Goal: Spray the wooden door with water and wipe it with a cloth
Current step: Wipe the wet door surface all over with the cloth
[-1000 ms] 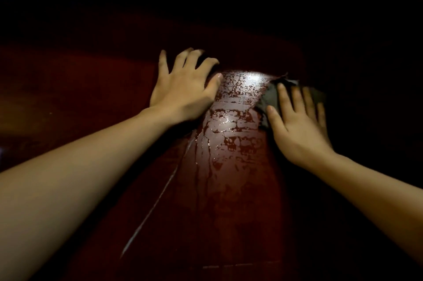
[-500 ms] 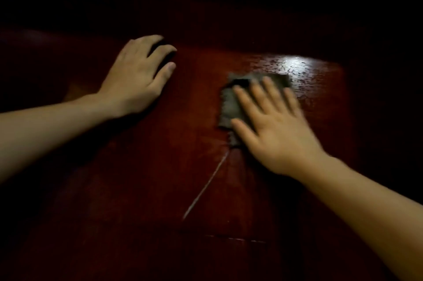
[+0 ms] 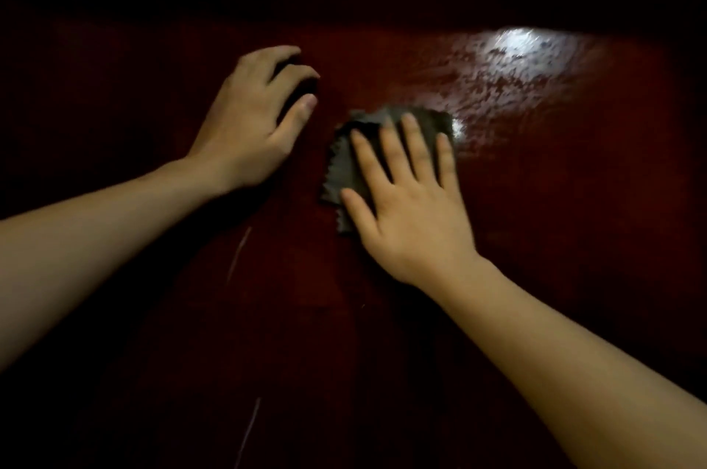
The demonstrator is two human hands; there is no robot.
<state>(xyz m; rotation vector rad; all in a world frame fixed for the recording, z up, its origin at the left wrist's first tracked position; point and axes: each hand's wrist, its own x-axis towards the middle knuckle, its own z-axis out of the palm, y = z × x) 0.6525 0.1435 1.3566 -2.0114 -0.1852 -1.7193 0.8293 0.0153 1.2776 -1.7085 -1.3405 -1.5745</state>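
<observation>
A dark red wooden door (image 3: pixel 535 201) fills the view in dim light. A small grey cloth (image 3: pixel 344 162) with zigzag edges lies flat against it at the centre. My right hand (image 3: pixel 409 197) presses on the cloth with fingers spread, covering most of it. My left hand (image 3: pixel 252 124) rests on the door just left of the cloth, fingers curled and holding nothing. Water droplets (image 3: pixel 509 63) glisten on the door up and right of the cloth. No spray bottle is in sight.
A thin pale scratch or seam line (image 3: pixel 239 254) runs down the door below my left hand, with another line (image 3: pixel 248 426) lower down. The surroundings are too dark to make out.
My right hand has slid the cloth leftward across the wet patch, which now looks wiped where the cloth passed. My left hand stayed on the door, and the view shifted.
</observation>
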